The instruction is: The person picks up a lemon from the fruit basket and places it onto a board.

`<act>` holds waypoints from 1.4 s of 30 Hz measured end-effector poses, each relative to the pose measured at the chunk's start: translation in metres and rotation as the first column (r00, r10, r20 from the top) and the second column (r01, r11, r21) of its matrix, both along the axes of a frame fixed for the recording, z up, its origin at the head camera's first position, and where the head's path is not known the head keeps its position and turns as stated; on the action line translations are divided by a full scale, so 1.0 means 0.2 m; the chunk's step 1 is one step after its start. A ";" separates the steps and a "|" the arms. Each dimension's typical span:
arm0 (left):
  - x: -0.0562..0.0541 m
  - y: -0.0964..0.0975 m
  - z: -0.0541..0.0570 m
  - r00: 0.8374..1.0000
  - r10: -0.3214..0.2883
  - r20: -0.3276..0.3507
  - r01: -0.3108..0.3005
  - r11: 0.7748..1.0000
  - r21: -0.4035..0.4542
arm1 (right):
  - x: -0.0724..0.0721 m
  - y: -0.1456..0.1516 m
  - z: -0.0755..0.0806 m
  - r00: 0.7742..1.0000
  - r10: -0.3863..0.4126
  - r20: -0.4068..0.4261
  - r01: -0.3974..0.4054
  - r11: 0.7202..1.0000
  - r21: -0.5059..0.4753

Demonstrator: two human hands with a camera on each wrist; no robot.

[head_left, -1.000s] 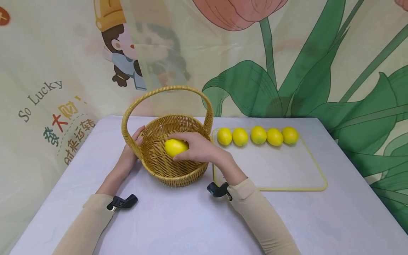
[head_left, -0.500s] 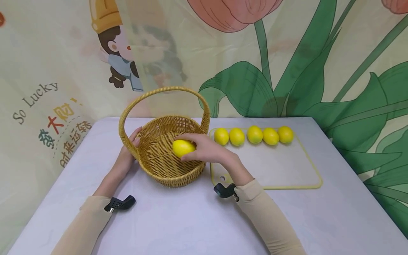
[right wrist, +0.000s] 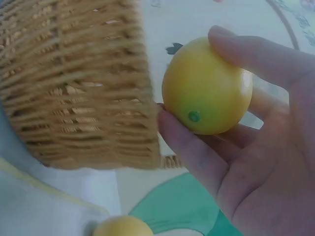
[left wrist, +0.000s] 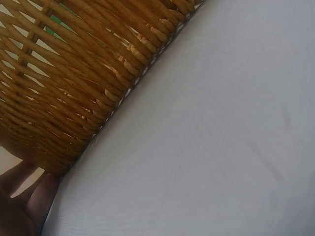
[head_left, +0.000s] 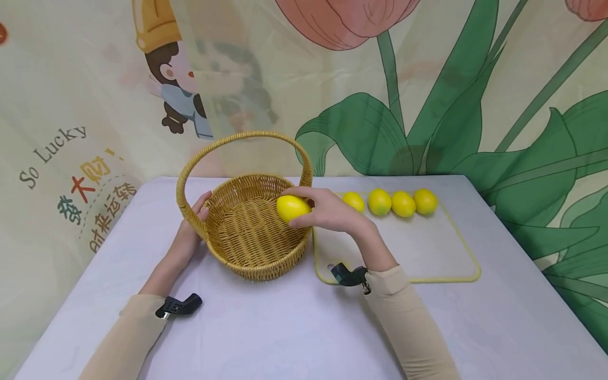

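Observation:
My right hand [head_left: 330, 210] pinches a yellow lemon [head_left: 293, 209] between thumb and fingers, over the right rim of the wicker basket [head_left: 266, 270]. In the right wrist view the lemon [right wrist: 206, 88] shows its green-tinged end beside the woven wall [right wrist: 83, 88]. The left hand [head_left: 192, 221] rests against the basket's left side by the handle's foot, its fingers extended along the wall. From the left wrist, its fingers [left wrist: 42, 199] touch the lower wicker [left wrist: 93, 69]. The basket's visible floor is bare weave, and its tall handle [head_left: 247, 135] arches above.
Right of the basket lies a white cutting board [head_left: 404, 253] with a yellow edge. Several lemons [head_left: 403, 203] line its back edge, one hidden behind the right hand. A white cloth [head_left: 266, 332] covers the table; a printed curtain [head_left: 351, 126] hangs behind.
My right hand has carried the lemon rightward and up from inside the basket to its right rim, now covering the leftmost lemon on the board. The left hand stays at the basket.

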State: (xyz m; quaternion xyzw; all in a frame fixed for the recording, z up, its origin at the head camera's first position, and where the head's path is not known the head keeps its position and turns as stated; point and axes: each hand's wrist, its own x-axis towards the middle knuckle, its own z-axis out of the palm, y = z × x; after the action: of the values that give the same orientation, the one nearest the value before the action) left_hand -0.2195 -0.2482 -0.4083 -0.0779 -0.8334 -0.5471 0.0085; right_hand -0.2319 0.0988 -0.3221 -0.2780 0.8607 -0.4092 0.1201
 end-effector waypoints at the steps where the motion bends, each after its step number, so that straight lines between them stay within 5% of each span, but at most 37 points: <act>1: -0.01 -0.01 -0.01 1.000 -0.004 -0.004 0.004 1.000 0.006 | 0.00 0.01 0.01 1.000 -0.008 0.005 0.008 1.000 -0.002; 3: -0.02 -0.02 -0.04 1.000 -0.004 -0.007 0.005 1.000 0.019 | -0.01 0.04 0.01 1.000 -0.018 0.016 0.018 1.000 -0.002; 8: 0.03 0.02 0.04 1.000 -0.011 0.001 0.011 0.999 0.038 | -0.02 0.13 0.03 0.999 -0.024 0.031 0.025 0.999 -0.020; 14: -0.01 -0.01 -0.02 1.000 -0.013 -0.003 0.013 1.000 0.027 | -0.04 0.23 0.03 0.998 -0.031 0.053 0.033 0.999 -0.034; 23: -0.04 -0.03 -0.07 1.000 -0.012 -0.018 0.013 1.000 0.023 | -0.05 0.36 0.01 0.995 -0.090 0.052 0.086 0.994 0.071; 34: -0.04 -0.03 -0.07 1.000 -0.021 -0.004 0.022 0.999 0.037 | -0.07 0.41 -0.07 0.966 -0.110 0.233 0.064 0.979 0.195; 42: -0.04 -0.03 -0.07 1.000 -0.012 -0.007 0.012 1.000 0.016 | -0.09 0.41 -0.13 0.964 -0.121 0.238 0.047 0.954 0.295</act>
State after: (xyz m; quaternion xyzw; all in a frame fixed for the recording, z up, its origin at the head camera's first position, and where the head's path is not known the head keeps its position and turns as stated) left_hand -0.2282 -0.2543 -0.4217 -0.0846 -0.8284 -0.5537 0.0089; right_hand -0.2500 0.1802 -0.3486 -0.1657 0.8995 -0.3172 0.2505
